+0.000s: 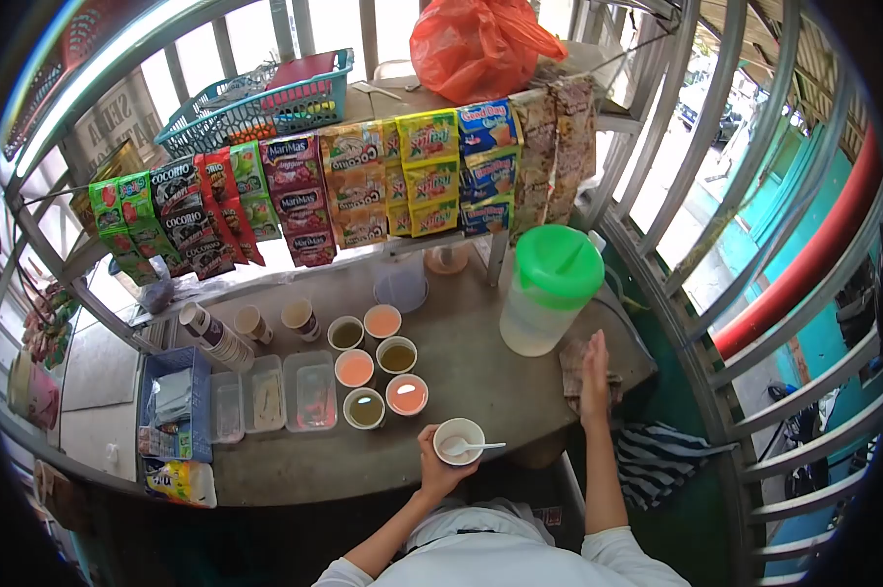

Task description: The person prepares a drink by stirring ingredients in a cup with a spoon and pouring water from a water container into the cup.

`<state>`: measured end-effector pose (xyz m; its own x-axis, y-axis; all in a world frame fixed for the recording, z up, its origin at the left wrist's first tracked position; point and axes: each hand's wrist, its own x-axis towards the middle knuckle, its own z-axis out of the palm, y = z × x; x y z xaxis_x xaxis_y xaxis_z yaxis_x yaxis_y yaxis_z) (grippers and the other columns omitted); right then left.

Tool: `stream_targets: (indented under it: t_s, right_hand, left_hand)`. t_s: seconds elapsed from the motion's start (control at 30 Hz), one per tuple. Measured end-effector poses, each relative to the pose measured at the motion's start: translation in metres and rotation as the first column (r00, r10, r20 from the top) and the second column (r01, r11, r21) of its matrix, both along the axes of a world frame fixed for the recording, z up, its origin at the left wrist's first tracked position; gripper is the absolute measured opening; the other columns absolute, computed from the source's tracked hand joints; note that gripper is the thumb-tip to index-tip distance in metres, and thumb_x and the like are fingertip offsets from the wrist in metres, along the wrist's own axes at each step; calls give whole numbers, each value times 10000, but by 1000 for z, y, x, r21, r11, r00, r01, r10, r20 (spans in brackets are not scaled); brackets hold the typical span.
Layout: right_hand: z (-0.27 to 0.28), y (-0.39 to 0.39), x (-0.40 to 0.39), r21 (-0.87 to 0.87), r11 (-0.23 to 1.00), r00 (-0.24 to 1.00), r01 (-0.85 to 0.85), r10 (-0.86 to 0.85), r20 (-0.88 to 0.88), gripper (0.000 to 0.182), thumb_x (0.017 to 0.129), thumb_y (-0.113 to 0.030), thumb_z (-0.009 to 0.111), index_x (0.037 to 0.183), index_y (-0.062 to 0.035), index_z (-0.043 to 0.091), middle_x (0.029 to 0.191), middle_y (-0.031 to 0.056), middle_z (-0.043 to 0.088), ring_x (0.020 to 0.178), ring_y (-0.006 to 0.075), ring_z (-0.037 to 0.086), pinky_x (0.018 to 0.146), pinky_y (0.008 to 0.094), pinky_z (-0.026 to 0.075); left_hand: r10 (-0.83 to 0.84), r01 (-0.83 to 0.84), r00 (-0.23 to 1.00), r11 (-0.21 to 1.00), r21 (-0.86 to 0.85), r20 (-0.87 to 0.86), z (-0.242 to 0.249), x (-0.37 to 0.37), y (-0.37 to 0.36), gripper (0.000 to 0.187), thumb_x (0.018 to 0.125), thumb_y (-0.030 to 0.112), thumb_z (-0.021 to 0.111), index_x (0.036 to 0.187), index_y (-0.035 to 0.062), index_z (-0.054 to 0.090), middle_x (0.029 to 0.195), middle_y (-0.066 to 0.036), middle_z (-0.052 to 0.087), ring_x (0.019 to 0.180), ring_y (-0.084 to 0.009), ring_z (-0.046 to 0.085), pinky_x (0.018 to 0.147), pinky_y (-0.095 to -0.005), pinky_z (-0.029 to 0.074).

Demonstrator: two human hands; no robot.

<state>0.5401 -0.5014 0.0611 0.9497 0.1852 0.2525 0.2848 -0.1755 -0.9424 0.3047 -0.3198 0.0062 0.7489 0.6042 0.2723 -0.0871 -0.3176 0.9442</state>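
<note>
My left hand (443,467) is wrapped round a paper cup (460,430) at the table's front edge. Inside the cup leans a white plastic spoon (480,447), its handle sticking out over the rim to the right. My right hand (595,383) is raised with fingers stretched out, holding nothing. It is beside a crumpled brown cloth (573,377) and just below a clear pitcher (530,328) with a green lid (561,264). Left of the held cup stand several filled cups, among them a pink drink (407,394) and a dark greenish drink (364,409).
Drink sachets (299,201) hang in strips from a rail above the table (461,342). At left are stacked paper cups (216,338), clear plastic containers (309,391) and a blue basket (176,403). A red plastic bag (480,49) sits on the upper shelf. Metal bars (754,323) run along the right.
</note>
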Motion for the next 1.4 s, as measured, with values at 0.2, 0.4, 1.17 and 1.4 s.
stream_targets:
  t_s: [0.2,0.4,1.17,1.4]
  right_hand:
    - [23,22,94,313,942,943,117,-7,-333,710,978,-586,390,1487,-96,325,1528,71,332,1434,226,246,1132,492,166]
    - [29,32,170,635,761,854,-135,414,-316,624,978,-553,433,1368,-66,466,1308,65,555,1225,208,500,1040,395,368]
    - [76,70,162,635,567,615,-524,768,-177,549,737,-263,655,1195,31,582,1046,144,662,885,230,667,765,347,555]
    - [84,66,137,561,599,656,-571,744,-127,638,678,-274,688,1209,62,573,1187,202,626,983,263,650,861,371,531]
  left_hand:
    - [-39,38,999,999,35,18,-8,47,14,926,579,209,923,1255,45,311,1155,-159,562,1069,-291,614,921,-390,508]
    - [-76,75,997,997,-2,-15,-1,78,13,942,574,225,926,1276,53,323,1147,-151,595,1068,-280,625,925,-374,509]
    - [-181,171,981,975,-143,-67,49,88,5,881,577,186,904,1317,47,447,1165,-105,614,1092,-197,603,965,-337,472]
    - [-190,178,978,976,-126,-91,38,77,8,871,575,201,906,1298,50,444,1152,-109,625,1071,-206,621,948,-339,486]
